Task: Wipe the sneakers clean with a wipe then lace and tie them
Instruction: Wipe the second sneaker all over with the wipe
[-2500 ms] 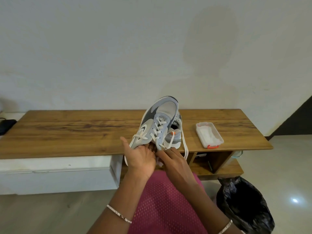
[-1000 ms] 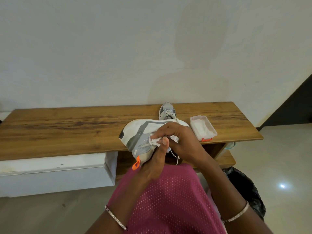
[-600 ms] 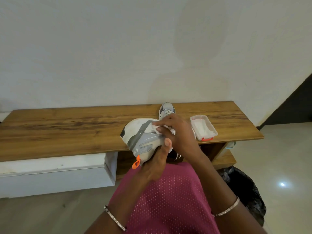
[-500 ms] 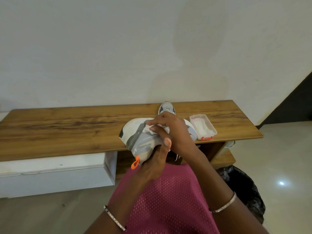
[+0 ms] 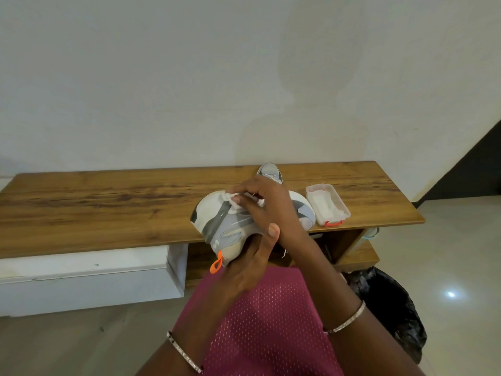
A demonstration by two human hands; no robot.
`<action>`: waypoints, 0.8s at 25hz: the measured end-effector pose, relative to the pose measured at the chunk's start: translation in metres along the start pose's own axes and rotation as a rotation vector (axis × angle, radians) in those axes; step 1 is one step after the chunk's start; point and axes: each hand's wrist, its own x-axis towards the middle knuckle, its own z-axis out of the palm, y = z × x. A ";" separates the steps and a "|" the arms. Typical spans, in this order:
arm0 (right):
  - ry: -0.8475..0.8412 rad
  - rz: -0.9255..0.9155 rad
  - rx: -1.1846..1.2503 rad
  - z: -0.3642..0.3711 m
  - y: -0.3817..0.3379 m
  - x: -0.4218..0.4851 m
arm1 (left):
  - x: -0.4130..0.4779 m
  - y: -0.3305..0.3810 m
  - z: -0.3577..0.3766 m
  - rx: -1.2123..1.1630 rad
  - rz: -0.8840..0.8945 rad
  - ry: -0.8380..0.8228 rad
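My left hand grips the heel end of the grey and white sneaker from below, thumb laid up along its side, fingers hidden under the shoe. The sneaker lies tipped on its side above the front edge of the wooden table, its orange heel loop hanging toward me at 6 o'clock and its toe pointing to 3 o'clock. My right hand comes over the top of the shoe, fingers curled and pinching a crumpled white wipe, which is pressed against the white sole edge at the shoe's 12 o'clock side. The second sneaker stands on the table just behind my right hand, at 12 o'clock, mostly hidden by it. The clear wipe box with orange clasps sits on the table at 3 o'clock from the held shoe, near its toe. A black bag is on the floor at 4 o'clock. A thin bangle rings each wrist, and my pink garment fills the view below my hands.
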 end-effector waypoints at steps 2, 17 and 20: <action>-0.059 -0.052 0.041 0.002 0.003 0.003 | 0.002 0.000 0.000 0.010 0.004 0.009; 0.006 0.069 -0.288 0.017 0.055 -0.017 | 0.050 -0.029 -0.010 -0.716 -0.183 0.062; -0.056 0.068 -0.235 0.023 0.058 -0.009 | 0.065 -0.034 -0.019 -0.950 -0.270 0.062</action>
